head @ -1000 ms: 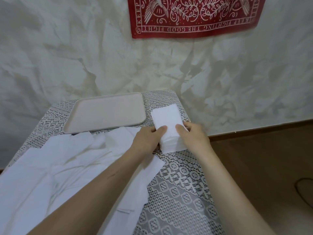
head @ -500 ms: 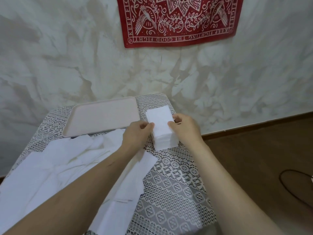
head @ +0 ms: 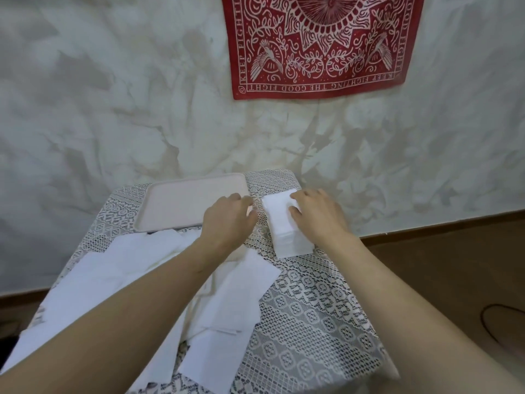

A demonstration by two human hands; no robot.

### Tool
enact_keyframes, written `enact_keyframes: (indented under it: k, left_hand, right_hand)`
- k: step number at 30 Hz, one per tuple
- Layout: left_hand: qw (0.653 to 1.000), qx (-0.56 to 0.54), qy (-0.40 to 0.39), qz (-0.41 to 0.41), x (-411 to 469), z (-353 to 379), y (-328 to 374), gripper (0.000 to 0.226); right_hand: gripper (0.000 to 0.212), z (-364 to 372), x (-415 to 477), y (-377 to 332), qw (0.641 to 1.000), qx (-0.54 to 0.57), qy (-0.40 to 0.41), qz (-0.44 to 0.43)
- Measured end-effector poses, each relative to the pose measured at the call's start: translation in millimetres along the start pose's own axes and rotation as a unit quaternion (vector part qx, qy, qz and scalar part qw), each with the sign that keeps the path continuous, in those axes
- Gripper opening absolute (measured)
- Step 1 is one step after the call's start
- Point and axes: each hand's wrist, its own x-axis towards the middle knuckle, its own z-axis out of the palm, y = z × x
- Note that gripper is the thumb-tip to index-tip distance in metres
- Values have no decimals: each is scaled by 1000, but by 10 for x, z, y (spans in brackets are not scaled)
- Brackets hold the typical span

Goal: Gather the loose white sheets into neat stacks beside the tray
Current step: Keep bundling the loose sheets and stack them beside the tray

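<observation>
A neat stack of white sheets (head: 279, 226) stands on the lace tablecloth just right of the pale pink tray (head: 181, 200). My right hand (head: 316, 216) rests on the stack's far right part, with thumb and fingertips lying on its top. My left hand (head: 228, 220) hovers over the tray's near right corner, fingers loosely curled and holding nothing, a small gap away from the stack's left side. Loose white sheets (head: 125, 268) lie spread in a crumpled layer over the table's left half, and more loose sheets (head: 235, 302) reach towards the middle under my left forearm.
The small table (head: 312, 322) stands against a marbled white wall, with its right edge close to the stack. A red patterned cloth (head: 315, 44) hangs on the wall above. Brown floor (head: 443, 274) lies to the right, with a dark cable loop (head: 502, 325) on it.
Both hands were squeezing the stack's sides. My left hand has since drawn off to the left, over the tray's corner, and my right hand has slid to the stack's far right top. The view tilted upward.
</observation>
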Motion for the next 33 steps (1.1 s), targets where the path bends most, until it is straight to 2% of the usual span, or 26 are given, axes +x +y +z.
enact_keyframes:
  k: [10, 14, 20, 25, 33]
  left_hand:
    - [996, 90, 2, -5, -457, -369, -895, 31]
    - [993, 109, -15, -48, -791, -473, -1183, 35]
    - [993, 70, 10, -96, -1396, -446, -1462, 25]
    - [995, 49, 59, -66, -1726, -337, -1502, 13]
    - [993, 9, 116, -9, -1711, -150, -1540, 38]
  right_hand:
    - [36, 173, -38, -686, 994, -40, -7, -99]
    - [37, 257, -173, -1124, 990, -22, -12, -141]
    - [35, 448, -541, -1791, 980, 1, -25, -196]
    - [35, 637, -773, -2063, 978, 6, -47, -204]
    - [33, 787, -880, -1978, 980, 94, -15, -173]
